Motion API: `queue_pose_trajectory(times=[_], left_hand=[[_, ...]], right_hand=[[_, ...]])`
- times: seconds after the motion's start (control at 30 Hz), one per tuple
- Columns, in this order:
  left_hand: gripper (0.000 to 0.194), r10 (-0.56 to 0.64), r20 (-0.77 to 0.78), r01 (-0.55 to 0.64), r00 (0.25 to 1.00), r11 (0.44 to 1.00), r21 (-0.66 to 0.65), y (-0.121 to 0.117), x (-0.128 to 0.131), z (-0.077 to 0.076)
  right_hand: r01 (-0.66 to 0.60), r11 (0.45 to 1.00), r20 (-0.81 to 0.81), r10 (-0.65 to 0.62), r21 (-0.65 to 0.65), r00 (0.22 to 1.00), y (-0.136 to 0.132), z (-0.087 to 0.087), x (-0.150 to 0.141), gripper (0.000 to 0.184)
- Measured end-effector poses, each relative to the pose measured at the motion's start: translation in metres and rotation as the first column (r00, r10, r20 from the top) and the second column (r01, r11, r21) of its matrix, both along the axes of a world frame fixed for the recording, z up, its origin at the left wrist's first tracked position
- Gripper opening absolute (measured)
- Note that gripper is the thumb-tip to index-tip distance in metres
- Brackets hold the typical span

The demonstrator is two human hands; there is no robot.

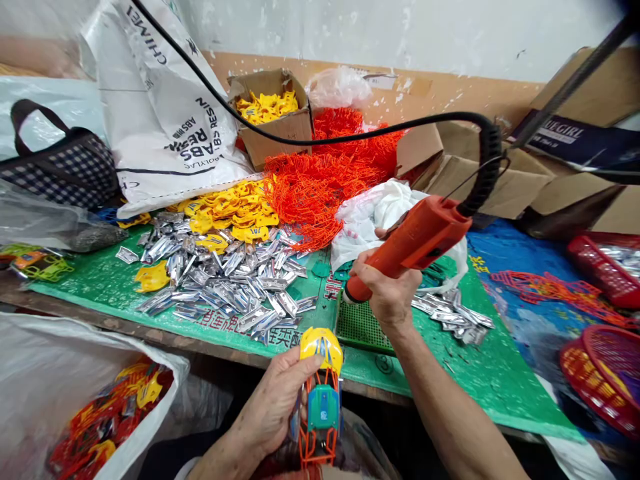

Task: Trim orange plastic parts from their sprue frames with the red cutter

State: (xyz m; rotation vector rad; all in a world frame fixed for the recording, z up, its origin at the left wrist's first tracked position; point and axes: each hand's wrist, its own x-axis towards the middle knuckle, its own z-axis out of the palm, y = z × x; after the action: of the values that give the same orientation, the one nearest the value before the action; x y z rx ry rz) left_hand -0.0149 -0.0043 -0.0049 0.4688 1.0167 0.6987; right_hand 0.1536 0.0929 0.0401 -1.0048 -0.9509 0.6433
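Low in the middle, my left hand [273,400] is closed around a toy car body [323,408], with the thumb on its yellow front piece. The body also has an orange-red frame and a green block at its centre. To the upper right, my right hand [393,293] grips a red electric screwdriver [425,233] that slants down to the left. Its dark nose is above a green perforated tray [363,323], apart from the car body. A black cable runs from the screwdriver's rear end.
Shiny metal plates [240,280], yellow parts [235,203] and orange-red frames [320,180] lie heaped on the green table [480,380]. A cardboard box [283,140] stands behind. An open white bag [150,427] with car parts is at lower left, red baskets [595,380] at right.
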Motion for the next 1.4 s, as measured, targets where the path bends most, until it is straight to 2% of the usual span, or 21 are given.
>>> queue_pose_trajectory(times=[0.13, 0.3, 0.5, 0.63, 0.77, 0.97, 1.13, 1.4], left_hand=[[0.032, 0.032, 0.011, -0.032, 0.999, 0.999, -0.014, 0.0, 0.0, 0.0], [0.035, 0.068, 0.043, -0.067, 0.997, 0.997, -0.028, 0.003, 0.003, 0.006], [0.039, 0.115, 0.049, -0.112, 0.992, 0.992, -0.056, 0.004, 0.005, 0.004], [0.039, 0.156, 0.049, -0.153, 0.987, 0.986, -0.06, 0.004, 0.006, 0.002], [0.037, 0.172, 0.05, -0.17, 0.984, 0.985, -0.041, 0.004, 0.007, 0.002], [0.037, 0.18, 0.1, -0.178, 0.979, 0.984, -0.026, 0.004, 0.007, 0.004], [0.037, 0.177, 0.095, -0.176, 0.98, 0.984, -0.023, 0.004, 0.007, 0.004], [0.032, 0.159, 0.111, -0.158, 0.981, 0.987, -0.014, 0.004, 0.008, 0.0]], right_hand=[[-0.016, 1.0, -0.017, 0.016, 0.015, 1.0, -0.001, -0.002, -0.001, 0.031], [-0.013, 0.997, -0.07, 0.018, 0.071, 0.997, 0.001, 0.0, 0.003, 0.032], [-0.084, 0.992, -0.096, 0.092, 0.091, 0.991, -0.009, 0.018, 0.009, 0.018], [-0.186, 0.976, -0.15, 0.202, 0.115, 0.968, -0.034, 0.035, 0.004, 0.035], [-0.303, 0.949, -0.135, 0.312, 0.088, 0.94, -0.061, 0.043, -0.001, 0.049], [-0.347, 0.937, -0.048, 0.348, 0.028, 0.936, -0.076, 0.037, -0.004, 0.067], [-0.326, 0.945, 0.004, 0.326, 0.0, 0.945, -0.076, 0.028, -0.006, 0.07], [-0.336, 0.942, 0.032, 0.336, -0.003, 0.941, -0.074, 0.026, -0.012, 0.068]])
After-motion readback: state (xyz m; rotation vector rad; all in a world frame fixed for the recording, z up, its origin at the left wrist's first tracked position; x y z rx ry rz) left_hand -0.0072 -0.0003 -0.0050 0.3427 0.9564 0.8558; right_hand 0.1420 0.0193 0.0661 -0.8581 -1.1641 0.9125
